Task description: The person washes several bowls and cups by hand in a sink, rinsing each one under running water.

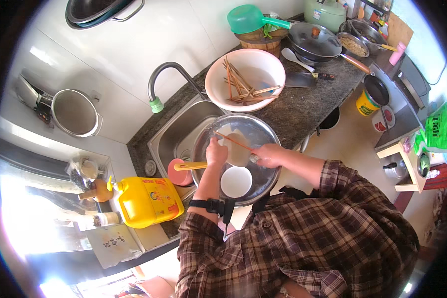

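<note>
A large metal basin (266,130) rests over the sink's edge and the counter in front of me. Above it, my left hand (216,152) grips one end of a brown wooden chopstick (232,140). My right hand (269,155) is at the chopstick's other end, with something pale and wet, perhaps a scrubber, at its fingers. Beneath the chopstick, a pale round item (238,154) lies in the basin, its kind unclear. A white bowl (236,181) sits nearer to me. Farther back, a pink-white basin (216,87) holds several chopsticks (242,83).
A metal sink (164,138) with a curved faucet (171,65) is at the left, beside a pink dipper (178,175) and a yellow oil jug (149,201). A cleaver (300,79), white spoon (296,59) and lidded wok (314,41) stand on the right counter.
</note>
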The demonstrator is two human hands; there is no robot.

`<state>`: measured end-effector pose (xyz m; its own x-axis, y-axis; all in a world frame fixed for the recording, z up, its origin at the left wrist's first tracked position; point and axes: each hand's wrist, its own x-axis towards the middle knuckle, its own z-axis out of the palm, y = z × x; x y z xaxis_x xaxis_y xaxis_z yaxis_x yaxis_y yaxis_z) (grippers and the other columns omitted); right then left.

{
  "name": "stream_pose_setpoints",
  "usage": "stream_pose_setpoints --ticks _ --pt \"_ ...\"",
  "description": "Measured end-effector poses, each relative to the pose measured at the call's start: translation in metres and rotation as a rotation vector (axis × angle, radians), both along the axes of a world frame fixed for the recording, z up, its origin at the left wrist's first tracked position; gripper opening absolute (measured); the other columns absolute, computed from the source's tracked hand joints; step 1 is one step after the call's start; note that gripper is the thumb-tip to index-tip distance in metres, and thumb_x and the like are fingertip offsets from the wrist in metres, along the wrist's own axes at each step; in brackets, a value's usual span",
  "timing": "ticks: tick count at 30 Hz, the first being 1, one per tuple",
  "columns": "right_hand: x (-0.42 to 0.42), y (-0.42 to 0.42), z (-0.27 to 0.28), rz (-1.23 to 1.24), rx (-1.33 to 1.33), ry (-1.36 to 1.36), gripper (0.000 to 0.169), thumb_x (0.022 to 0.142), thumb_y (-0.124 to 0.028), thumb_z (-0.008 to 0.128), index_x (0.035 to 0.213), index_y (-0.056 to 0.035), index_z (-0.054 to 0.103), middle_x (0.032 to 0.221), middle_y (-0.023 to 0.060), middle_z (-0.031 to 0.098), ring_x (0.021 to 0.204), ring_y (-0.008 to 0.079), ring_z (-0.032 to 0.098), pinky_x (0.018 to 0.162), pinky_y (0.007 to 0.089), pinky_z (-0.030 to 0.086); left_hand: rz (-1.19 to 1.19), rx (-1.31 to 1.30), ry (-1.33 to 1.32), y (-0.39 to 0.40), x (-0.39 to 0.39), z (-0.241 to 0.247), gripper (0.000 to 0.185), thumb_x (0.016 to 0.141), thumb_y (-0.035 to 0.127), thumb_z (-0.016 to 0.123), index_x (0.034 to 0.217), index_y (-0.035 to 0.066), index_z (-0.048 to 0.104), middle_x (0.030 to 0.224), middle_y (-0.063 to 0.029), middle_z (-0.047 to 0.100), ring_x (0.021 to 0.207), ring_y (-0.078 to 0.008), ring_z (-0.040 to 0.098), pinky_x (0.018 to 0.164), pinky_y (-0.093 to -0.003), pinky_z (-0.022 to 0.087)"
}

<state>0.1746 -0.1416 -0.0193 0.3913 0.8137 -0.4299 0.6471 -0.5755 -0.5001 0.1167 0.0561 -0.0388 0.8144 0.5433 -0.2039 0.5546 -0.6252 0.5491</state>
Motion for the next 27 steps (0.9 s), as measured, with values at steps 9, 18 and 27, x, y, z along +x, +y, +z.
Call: stream_pose_setpoints --ticks 9,18,27 --pt "0.025 0.021 -0.022 -0.122 0.037 0.029 0.038 0.079 -0.026 0.054 0.110 -0.0046 0.054 0.100 0.0190 0.059 0.093 0.0333 0.057 0.082 0.0416 0.044 -0.017 0.261 0.079 0.033 -0.036 0.056 0.060 0.071 0.009 0.042 0.130 0.006 0.029 0.109 -0.0242 0.053 0.100 -0.0384 0.052 0.086 -0.0435 0.041" --pt "0.028 0.039 -0.036 -0.222 0.114 -0.012 0.039 0.080 -0.023 0.050 0.114 -0.0049 0.047 0.099 0.0207 0.059 0.091 0.0356 0.057 0.078 0.0432 0.044 0.248 -0.188 -0.121 0.060 -0.046 0.022 0.061 0.068 0.008 0.048 0.128 0.008 0.036 0.100 -0.0229 0.058 0.089 -0.0360 0.058 0.079 -0.0408 0.045" --pt "0.018 0.018 -0.034 -0.507 0.537 -0.041 0.036 0.073 -0.021 0.058 0.106 -0.0093 0.047 0.094 0.0164 0.060 0.090 0.0323 0.057 0.078 0.0405 0.045 0.018 0.040 -0.068 -0.028 0.002 -0.018 0.058 0.075 0.012 0.048 0.130 0.007 0.031 0.105 -0.0244 0.056 0.096 -0.0384 0.055 0.084 -0.0438 0.042"
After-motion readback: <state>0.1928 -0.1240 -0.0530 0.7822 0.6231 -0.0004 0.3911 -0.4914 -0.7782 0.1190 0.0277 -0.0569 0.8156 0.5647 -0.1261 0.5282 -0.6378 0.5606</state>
